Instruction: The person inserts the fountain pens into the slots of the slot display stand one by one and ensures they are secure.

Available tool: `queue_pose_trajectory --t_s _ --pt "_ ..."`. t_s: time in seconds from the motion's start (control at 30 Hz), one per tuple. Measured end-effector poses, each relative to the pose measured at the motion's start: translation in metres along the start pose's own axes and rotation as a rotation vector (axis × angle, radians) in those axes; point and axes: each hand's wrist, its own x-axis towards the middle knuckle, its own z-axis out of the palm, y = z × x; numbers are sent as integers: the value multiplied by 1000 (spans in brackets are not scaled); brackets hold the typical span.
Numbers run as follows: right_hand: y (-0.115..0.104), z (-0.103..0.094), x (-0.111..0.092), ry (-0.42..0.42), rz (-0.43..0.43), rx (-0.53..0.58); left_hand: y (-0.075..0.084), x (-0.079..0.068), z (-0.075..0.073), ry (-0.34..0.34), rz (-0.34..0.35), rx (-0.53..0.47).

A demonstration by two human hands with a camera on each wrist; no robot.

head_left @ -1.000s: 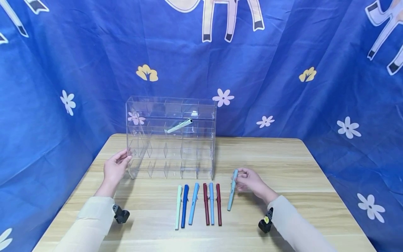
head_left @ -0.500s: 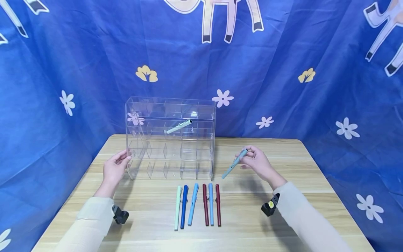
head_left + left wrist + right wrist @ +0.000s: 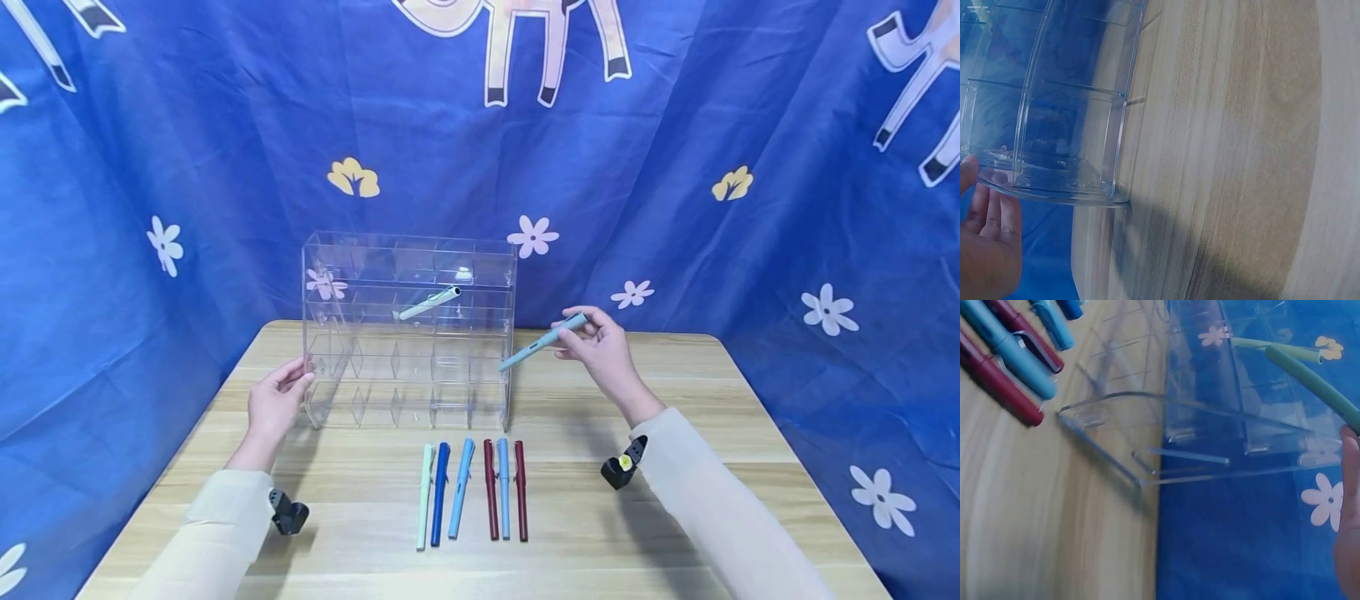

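Note:
A clear acrylic rack (image 3: 450, 367) with several compartments stands on the table in the head view. My left hand (image 3: 273, 408) grips its left side edge, thumb (image 3: 967, 172) in front and fingers behind in the left wrist view. In my right hand (image 3: 607, 358) a teal pen (image 3: 534, 345) is pinched, tilted with its lower end overlapping the rack's right side in the head view. A pale green pen (image 3: 430, 303) lies slanted in an upper tier of the rack. From the right wrist, the held pen (image 3: 1316, 384) points toward the compartments.
In front of the rack lies a row of pens: pale green (image 3: 424, 496), dark blue (image 3: 440, 494), light blue (image 3: 461, 489), dark red (image 3: 491, 490), another light blue (image 3: 503, 490) and another dark red (image 3: 521, 492). A blue patterned curtain (image 3: 600, 167) hangs behind the wooden table (image 3: 675, 400).
My right hand has lifted the teal pen from beside the row, up and back toward the rack's right side, and the pen has tilted flatter. My left hand has stayed on the rack.

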Motion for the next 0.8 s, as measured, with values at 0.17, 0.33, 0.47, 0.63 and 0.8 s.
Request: queue_pose_trajectory --t_s 0.17,0.33,0.47,0.63,0.8 --pt "-4 13 11 26 -64 -3 -1 0 0 5 3 -6" --pt "-9 28 22 73 -139 -17 -3 0 0 -1 21 2" --pt "-13 40 31 113 -177 -33 -4 0 0 -2 18 2" --pt "-12 54 40 156 -196 -87 -4 0 0 -3 18 -15" --pt "-14 68 43 176 -138 -143 -3 0 0 4 3 -16"
